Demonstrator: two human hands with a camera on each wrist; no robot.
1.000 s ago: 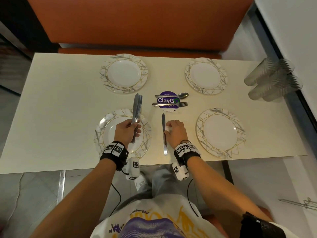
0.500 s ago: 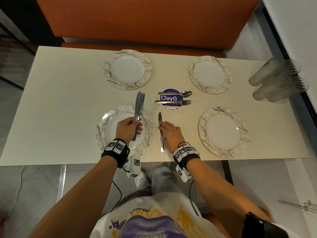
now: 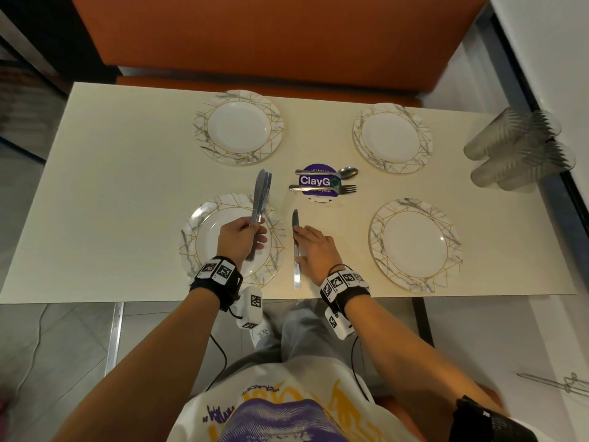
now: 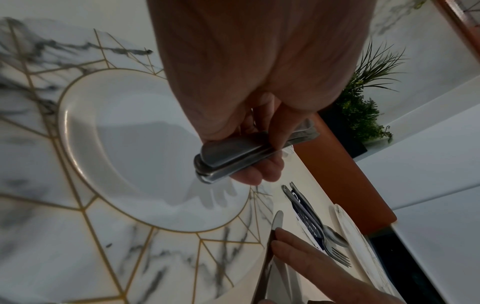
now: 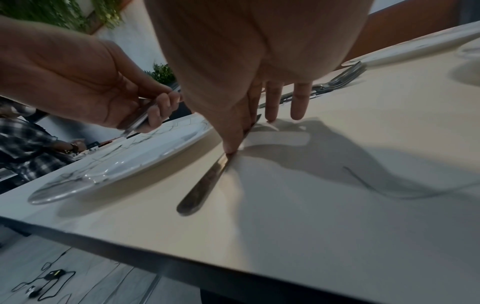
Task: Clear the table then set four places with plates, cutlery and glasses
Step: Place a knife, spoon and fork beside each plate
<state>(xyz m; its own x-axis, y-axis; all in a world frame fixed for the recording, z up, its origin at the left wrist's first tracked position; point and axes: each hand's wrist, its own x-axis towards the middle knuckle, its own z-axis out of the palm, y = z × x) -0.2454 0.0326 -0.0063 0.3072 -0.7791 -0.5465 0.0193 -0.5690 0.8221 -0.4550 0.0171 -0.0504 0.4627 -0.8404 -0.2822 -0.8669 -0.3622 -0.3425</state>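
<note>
My left hand (image 3: 251, 229) hovers over the near-left plate (image 3: 191, 240) and grips a bundle of knives (image 3: 262, 191) by the handles (image 4: 233, 156), blades pointing away from me. A single knife (image 3: 296, 272) lies on the table (image 3: 111, 193) just right of that plate, handle towards me. My right hand (image 3: 306, 237) rests on it with straight fingers (image 5: 233, 135) touching the blade. Three more marble-rimmed plates stand bare: far left (image 3: 238, 127), far right (image 3: 392, 137), near right (image 3: 416, 245).
A spoon (image 3: 348, 172) and a fork (image 3: 347, 188) lie across a purple ClayGo sign (image 3: 318, 180) at the table's middle. Clear ribbed glasses (image 3: 516, 148) lie on their sides at the far right edge. An orange bench (image 3: 271, 33) runs behind the table.
My right hand has slid the single knife a little left, closer to the near-left plate, and its fingers have stretched out along it. The left hand still holds the knife bundle.
</note>
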